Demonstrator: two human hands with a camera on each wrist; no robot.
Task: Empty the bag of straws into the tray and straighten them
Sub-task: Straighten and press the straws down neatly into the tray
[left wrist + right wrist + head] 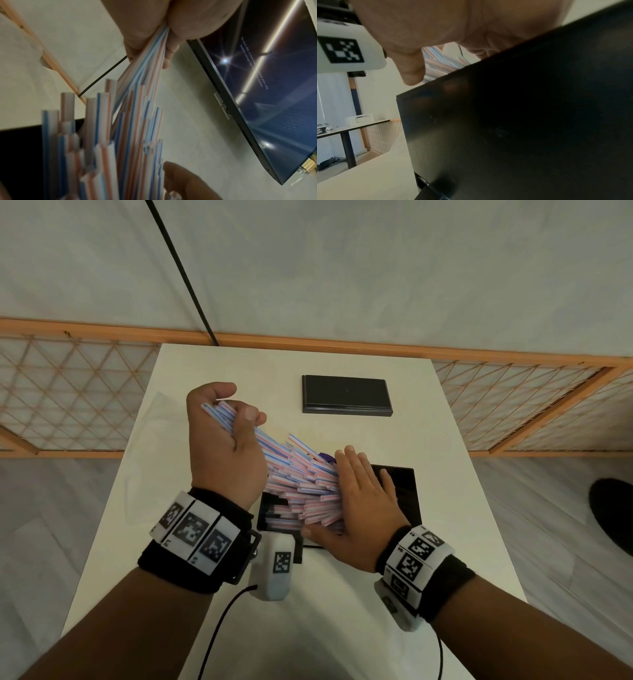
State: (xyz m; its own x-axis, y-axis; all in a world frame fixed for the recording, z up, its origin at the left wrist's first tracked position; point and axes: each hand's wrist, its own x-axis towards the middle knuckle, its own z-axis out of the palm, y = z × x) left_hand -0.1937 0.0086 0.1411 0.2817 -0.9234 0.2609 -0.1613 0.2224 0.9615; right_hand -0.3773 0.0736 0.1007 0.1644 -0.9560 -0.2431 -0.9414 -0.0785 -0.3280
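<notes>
left grip (226,446) clutching thin striped straws (301,484), right grip (359,501) flat (fingers spread) against them

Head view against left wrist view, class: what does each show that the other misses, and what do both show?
Only the head view shows the black tray under the pile, the black box further back, and the white table.

Only the left wrist view shows a lit screen bearing text.

Both show the striped straws, the left hand gripping some, and the right hand flat against the pile.
</notes>
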